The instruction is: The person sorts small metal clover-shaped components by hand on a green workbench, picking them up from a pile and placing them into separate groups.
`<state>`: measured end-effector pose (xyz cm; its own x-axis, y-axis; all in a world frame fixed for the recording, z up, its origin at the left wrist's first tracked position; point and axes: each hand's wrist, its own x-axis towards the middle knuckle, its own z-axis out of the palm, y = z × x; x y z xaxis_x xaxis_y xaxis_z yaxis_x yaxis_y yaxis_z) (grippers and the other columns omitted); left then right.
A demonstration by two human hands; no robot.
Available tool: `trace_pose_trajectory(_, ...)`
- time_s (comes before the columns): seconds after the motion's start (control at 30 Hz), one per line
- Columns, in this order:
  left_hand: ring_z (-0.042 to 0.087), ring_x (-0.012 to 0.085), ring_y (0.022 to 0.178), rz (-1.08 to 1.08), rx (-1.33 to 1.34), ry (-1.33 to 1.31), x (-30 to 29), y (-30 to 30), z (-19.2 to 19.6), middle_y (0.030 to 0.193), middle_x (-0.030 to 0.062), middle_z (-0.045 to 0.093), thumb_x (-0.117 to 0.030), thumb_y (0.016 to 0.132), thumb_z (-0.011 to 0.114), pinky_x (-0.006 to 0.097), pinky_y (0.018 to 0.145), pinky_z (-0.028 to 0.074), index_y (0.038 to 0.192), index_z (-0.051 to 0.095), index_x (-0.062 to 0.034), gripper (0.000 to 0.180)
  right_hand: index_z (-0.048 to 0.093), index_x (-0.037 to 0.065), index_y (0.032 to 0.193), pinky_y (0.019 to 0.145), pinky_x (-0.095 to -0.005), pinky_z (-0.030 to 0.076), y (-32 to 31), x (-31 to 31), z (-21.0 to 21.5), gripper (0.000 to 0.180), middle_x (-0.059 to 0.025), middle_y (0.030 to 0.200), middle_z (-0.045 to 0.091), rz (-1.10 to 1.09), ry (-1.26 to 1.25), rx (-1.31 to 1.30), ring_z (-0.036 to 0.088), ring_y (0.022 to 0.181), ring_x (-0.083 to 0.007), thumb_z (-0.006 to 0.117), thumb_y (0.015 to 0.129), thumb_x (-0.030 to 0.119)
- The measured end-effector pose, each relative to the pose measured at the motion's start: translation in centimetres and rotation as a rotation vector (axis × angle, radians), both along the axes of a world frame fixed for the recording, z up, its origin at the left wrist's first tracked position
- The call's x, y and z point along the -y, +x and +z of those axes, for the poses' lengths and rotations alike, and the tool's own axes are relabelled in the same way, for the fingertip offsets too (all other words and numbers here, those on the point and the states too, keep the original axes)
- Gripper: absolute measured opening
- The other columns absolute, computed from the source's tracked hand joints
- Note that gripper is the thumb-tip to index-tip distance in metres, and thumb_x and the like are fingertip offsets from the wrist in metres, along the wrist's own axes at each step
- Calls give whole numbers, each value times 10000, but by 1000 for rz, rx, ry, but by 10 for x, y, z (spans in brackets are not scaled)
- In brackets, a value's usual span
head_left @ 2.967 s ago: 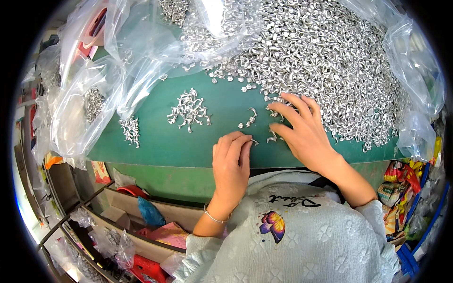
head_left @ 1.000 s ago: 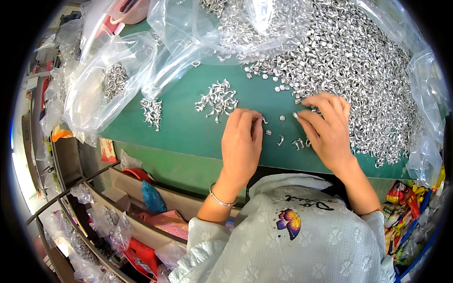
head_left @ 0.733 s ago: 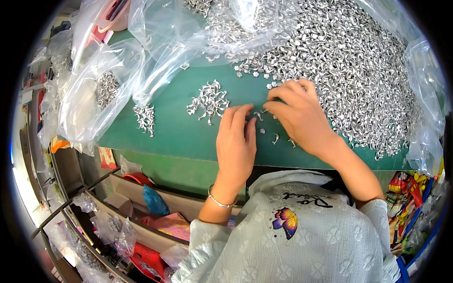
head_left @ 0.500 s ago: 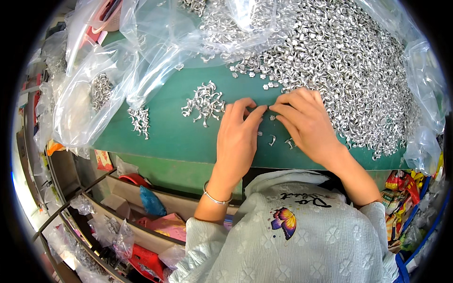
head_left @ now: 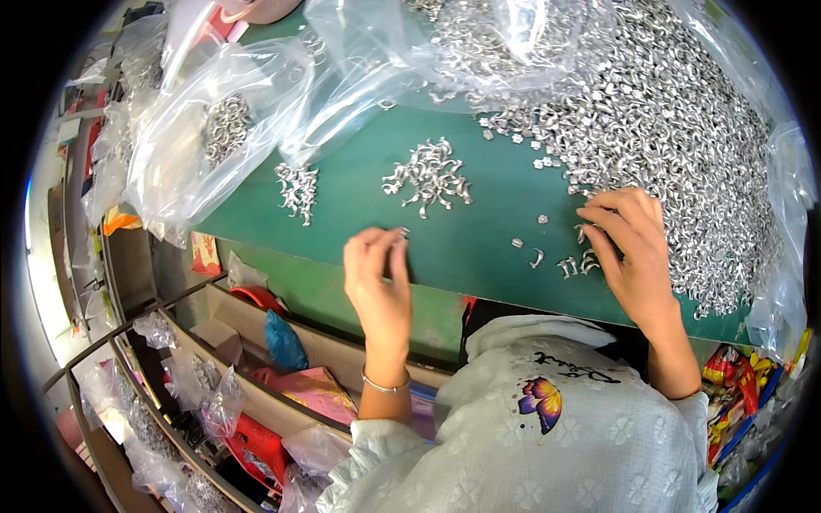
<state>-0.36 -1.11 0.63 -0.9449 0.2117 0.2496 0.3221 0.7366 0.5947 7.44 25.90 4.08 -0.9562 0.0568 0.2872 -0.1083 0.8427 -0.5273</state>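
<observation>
My left hand is over the table's near edge. Its thumb and fingertips pinch a small silver metal piece, mostly hidden by the fingers. My right hand is curled at the edge of the big heap, with a small curved metal piece at its thumb and fingertips. A few loose curved metal pieces lie beside that hand. Farther left is a small pile of curved silver pieces, and beyond it a smaller cluster.
A large heap of silver metal parts covers the right side of the green table. Clear plastic bags lie at the left and back. Below the table's front edge is a divided shelf with bags and packets.
My hands were close together over the table. They have parted: the left moved left and nearer with a small piece, the right went to the heap's edge. The view has also shifted.
</observation>
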Motion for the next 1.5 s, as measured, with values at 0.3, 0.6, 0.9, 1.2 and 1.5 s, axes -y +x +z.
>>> trace_pose_trajectory(0.3,600,299,873,89,-3,72,1,-19,-8,935,144,593,52,807,684,376,763,492,952,660,1,155,670,21,938,781,-369,401,8,-3,-1,179,-76,949,615,-21,16,31,562,895,-257,718,766,17)
trace_pose_trajectory(0.6,600,255,770,-49,-16,189,-20,-22,-11,966,122,616,70,779,715,338,669,510,938,651,14,181,670,17,941,783,-366,402,9,1,2,181,-79,955,612,-19,8,39,554,896,-258,717,766,9)
trace_pose_trajectory(0.9,617,184,832,-1,-42,255,-35,10,2,975,109,643,100,808,668,275,653,491,1017,693,-16,241,675,0,943,719,-391,494,46,-9,7,190,-120,885,634,-42,-15,205,611,811,-305,728,765,39)
trace_pose_trajectory(1.2,571,282,935,-429,162,86,-88,47,15,1159,145,557,43,734,758,359,800,490,1142,638,-23,430,619,15,1072,780,-401,508,61,6,-4,334,-122,1046,569,-56,-121,219,612,900,-314,730,761,62)
trace_pose_trajectory(1.5,609,249,807,-490,116,170,-79,18,-7,1006,128,598,119,810,629,316,709,505,1021,661,29,232,595,5,1063,742,-384,518,57,13,-21,337,-119,1068,552,12,-133,204,603,942,-301,727,759,63)
